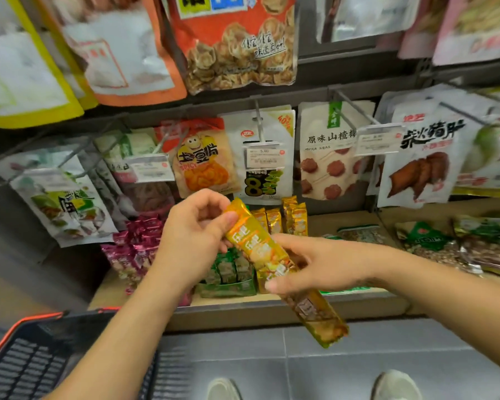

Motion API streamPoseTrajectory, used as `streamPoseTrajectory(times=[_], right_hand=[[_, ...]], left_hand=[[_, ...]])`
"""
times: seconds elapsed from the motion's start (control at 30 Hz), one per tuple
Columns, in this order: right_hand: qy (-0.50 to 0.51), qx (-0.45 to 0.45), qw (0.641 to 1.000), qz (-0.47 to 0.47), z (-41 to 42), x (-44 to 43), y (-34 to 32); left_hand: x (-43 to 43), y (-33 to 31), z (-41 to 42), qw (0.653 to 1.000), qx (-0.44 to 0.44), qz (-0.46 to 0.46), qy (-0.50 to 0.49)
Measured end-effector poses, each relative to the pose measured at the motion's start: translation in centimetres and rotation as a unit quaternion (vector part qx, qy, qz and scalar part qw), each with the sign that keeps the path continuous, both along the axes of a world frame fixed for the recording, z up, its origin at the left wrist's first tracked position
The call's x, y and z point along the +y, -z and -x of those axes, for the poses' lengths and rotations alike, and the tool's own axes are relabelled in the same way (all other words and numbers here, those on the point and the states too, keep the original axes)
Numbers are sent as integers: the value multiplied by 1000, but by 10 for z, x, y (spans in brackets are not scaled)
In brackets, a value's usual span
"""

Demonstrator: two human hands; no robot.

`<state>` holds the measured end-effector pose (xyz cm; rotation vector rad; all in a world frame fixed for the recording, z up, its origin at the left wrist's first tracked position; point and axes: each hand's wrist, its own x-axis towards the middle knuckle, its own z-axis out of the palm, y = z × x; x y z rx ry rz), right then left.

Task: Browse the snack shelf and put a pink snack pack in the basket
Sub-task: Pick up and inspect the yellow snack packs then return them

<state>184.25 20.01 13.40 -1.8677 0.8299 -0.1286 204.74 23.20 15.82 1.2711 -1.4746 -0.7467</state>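
Both of my hands hold one long yellow-orange snack pack (254, 243) slanting down to the right in front of the bottom shelf. My left hand (194, 241) pinches its top end. Around its middle curl the fingers of my right hand (309, 264). Several pink snack packs (133, 246) lie heaped at the left end of the bottom shelf, just left of my left wrist. The black basket (26, 362) with an orange rim sits low at the left, under my left forearm.
More yellow packs (295, 217) and a green box (228, 281) of packs stand on the wooden shelf (272, 310). Green bags (433, 238) lie to the right. Hanging snack bags (202, 160) with price tags fill the hooks above. Grey floor tiles and my shoes (396, 385) show below.
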Motion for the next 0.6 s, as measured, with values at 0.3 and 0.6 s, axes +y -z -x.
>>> streamPoseTrajectory(times=[0.3,0.6], right_hand=[[67,-47,994,-77,1,26,-7],[82,-16,996,20,-9,25,-1]], left_hand=[[1,14,-13,988,113,-74,78],[5,12,-7,994,59,-73,56]])
